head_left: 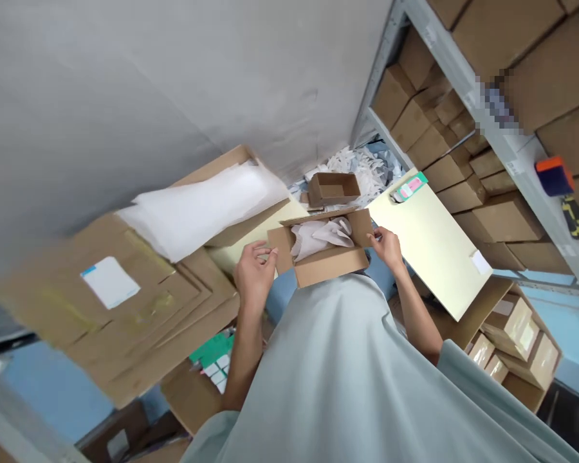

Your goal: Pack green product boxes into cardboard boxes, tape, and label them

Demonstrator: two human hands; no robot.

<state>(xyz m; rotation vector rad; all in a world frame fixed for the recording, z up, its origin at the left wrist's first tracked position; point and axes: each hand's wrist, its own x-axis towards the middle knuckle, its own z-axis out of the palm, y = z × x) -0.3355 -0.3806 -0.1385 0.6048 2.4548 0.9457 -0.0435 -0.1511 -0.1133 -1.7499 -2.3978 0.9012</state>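
A small open cardboard box (329,263) sits in front of me with white wrapped material (318,236) inside. My left hand (253,272) grips the box's left flap with curled fingers. My right hand (386,247) pinches the right flap at the box's other side. My pale grey-green garment (347,373) covers the lower middle of the view and hides what the box rests on.
A second, empty small box (332,188) lies just behind. A pale yellow board (429,244) with a pink-green item (409,188) lies right. Flattened cartons (139,315) and white sheets (197,207) lie left. Shelving (502,135) full of cartons stands right; taped boxes (516,341) sit below.
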